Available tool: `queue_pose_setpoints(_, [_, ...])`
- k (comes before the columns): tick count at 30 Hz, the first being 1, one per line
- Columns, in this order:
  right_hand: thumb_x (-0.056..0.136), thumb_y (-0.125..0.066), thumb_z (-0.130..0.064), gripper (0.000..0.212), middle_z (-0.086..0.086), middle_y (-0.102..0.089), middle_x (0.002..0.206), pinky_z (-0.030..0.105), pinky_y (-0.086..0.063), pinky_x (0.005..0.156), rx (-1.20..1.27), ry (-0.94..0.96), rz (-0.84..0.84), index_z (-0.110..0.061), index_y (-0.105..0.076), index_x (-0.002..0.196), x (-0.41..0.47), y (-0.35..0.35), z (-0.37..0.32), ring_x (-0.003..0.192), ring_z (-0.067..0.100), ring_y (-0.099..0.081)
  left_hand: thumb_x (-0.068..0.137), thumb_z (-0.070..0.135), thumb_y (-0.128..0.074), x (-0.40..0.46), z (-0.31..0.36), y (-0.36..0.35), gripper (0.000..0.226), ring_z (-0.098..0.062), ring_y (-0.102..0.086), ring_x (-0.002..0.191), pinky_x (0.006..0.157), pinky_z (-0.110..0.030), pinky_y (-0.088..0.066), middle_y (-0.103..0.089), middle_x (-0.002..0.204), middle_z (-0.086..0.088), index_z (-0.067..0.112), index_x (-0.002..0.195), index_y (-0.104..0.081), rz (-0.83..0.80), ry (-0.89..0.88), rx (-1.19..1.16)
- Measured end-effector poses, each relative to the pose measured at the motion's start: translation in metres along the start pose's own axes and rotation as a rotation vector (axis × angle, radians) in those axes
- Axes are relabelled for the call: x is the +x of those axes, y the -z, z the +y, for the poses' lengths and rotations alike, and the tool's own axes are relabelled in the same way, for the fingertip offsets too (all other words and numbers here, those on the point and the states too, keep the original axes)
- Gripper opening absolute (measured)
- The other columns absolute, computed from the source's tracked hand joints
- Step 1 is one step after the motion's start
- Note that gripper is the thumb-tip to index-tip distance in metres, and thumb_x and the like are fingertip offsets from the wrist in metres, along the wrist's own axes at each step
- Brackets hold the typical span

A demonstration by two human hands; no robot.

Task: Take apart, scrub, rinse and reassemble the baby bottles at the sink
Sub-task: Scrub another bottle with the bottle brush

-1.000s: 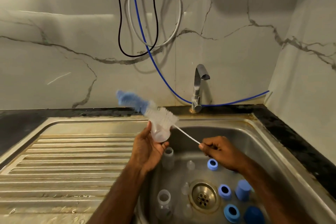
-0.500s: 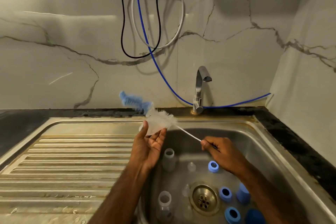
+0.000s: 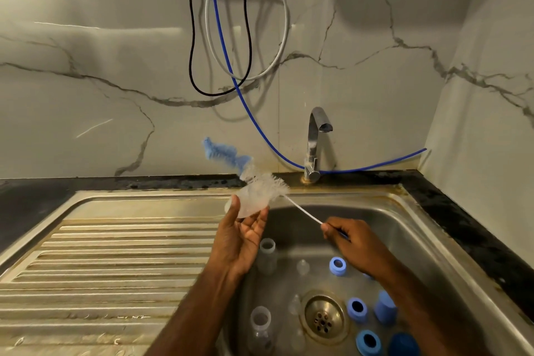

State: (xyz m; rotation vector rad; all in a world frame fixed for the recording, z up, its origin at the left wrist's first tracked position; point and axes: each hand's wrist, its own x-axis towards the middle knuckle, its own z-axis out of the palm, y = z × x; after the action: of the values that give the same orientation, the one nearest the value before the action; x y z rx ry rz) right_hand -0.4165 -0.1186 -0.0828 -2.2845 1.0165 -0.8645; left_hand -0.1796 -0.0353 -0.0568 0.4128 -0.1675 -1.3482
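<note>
I see my left hand [image 3: 241,235] raised over the sink's [image 3: 404,228] left edge, thumb and fingertips pinching a small clear bottle cap [image 3: 248,206] that lies tilted on its side. The white bristles of the bottle brush [image 3: 267,186] are pushed against and into the cap's open end, and the brush's blue tip [image 3: 222,153] sticks out up and to the left, blurred. My right hand [image 3: 351,240] pinches the brush's thin white wire handle [image 3: 303,209] between thumb and curled fingers, over the basin. Down in the basin, two clear bottles [image 3: 267,254] stand upright left of the drain [image 3: 323,318], clear nipples [image 3: 302,266] sit between them and the drain, and blue collar rings [image 3: 337,265] and blue caps [image 3: 385,306] sit to the right of it. The faucet [image 3: 316,143] stands behind the basin, and the ribbed drainboard [image 3: 115,263] stretches away to the left.
</note>
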Motion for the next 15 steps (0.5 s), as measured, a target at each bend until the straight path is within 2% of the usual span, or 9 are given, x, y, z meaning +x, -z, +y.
queue_pose_setpoints(3, [0.103, -0.052, -0.029, 0.030, -0.011, -0.055, 0.063, 0.021, -0.044, 0.060, 0.015, 0.058, -0.050, -0.028, -0.058, 0.074, 0.001, -0.010, -0.012, 0.061, 0.007, -0.053, 0.089, 0.026, -0.064, -0.001, -0.015, -0.005, 0.057, -0.034, -0.071, 0.108, 0.078, -0.036, -0.064, -0.066, 0.127, -0.027, 0.004, 0.141, -0.051, 0.023, 0.020, 0.051])
queue_pose_setpoints(6, [0.103, -0.051, -0.032, 0.030, -0.003, -0.058, 0.066, 0.032, -0.048, 0.065, 0.019, 0.014, -0.026, -0.023, -0.060, 0.075, 0.003, -0.001, -0.005, 0.063, 0.013, -0.055, 0.088, 0.028, -0.066, 0.003, -0.002, -0.001, 0.063, -0.036, -0.071, 0.109, 0.073, -0.035, -0.063, -0.065, 0.129, -0.028, 0.005, 0.144, -0.048, 0.027, -0.011, 0.001])
queue_pose_setpoints(8, [0.103, -0.051, -0.034, 0.031, 0.000, -0.059, 0.066, 0.034, -0.048, 0.065, 0.018, -0.013, 0.026, -0.023, -0.061, 0.077, 0.003, 0.000, -0.003, 0.063, 0.016, -0.056, 0.088, 0.030, -0.066, 0.001, -0.001, -0.001, 0.063, -0.034, -0.070, 0.111, 0.075, -0.034, -0.063, -0.064, 0.131, -0.027, 0.004, 0.143, -0.048, 0.000, 0.000, 0.014])
queue_pose_setpoints(12, [0.103, -0.051, -0.031, 0.033, -0.010, -0.053, 0.061, 0.017, -0.039, 0.059, 0.008, 0.043, -0.029, -0.027, -0.056, 0.071, 0.004, -0.008, -0.013, 0.059, 0.005, -0.050, 0.089, 0.030, -0.064, -0.001, -0.012, -0.008, 0.062, -0.030, -0.072, 0.105, 0.076, -0.032, -0.063, -0.064, 0.132, -0.025, 0.002, 0.142, -0.050, -0.019, 0.036, 0.053])
queue_pose_setpoints(14, [0.103, -0.051, -0.031, 0.034, -0.011, -0.051, 0.060, 0.016, -0.038, 0.060, 0.010, 0.019, -0.052, -0.026, -0.055, 0.069, 0.004, -0.001, -0.006, 0.059, 0.003, -0.048, 0.089, 0.032, -0.063, 0.003, -0.001, -0.005, 0.064, -0.030, -0.074, 0.102, 0.075, -0.032, -0.063, -0.065, 0.130, -0.024, 0.003, 0.144, -0.049, -0.009, -0.003, 0.013])
queue_pose_setpoints(15, [0.103, -0.051, -0.033, 0.034, -0.010, -0.052, 0.061, 0.020, -0.040, 0.061, 0.018, -0.002, -0.043, -0.026, -0.056, 0.070, 0.004, 0.002, -0.001, 0.059, 0.003, -0.049, 0.089, 0.033, -0.064, 0.004, 0.006, -0.003, 0.065, -0.030, -0.074, 0.102, 0.074, -0.032, -0.063, -0.065, 0.130, -0.025, 0.003, 0.144, -0.049, -0.007, -0.017, 0.000])
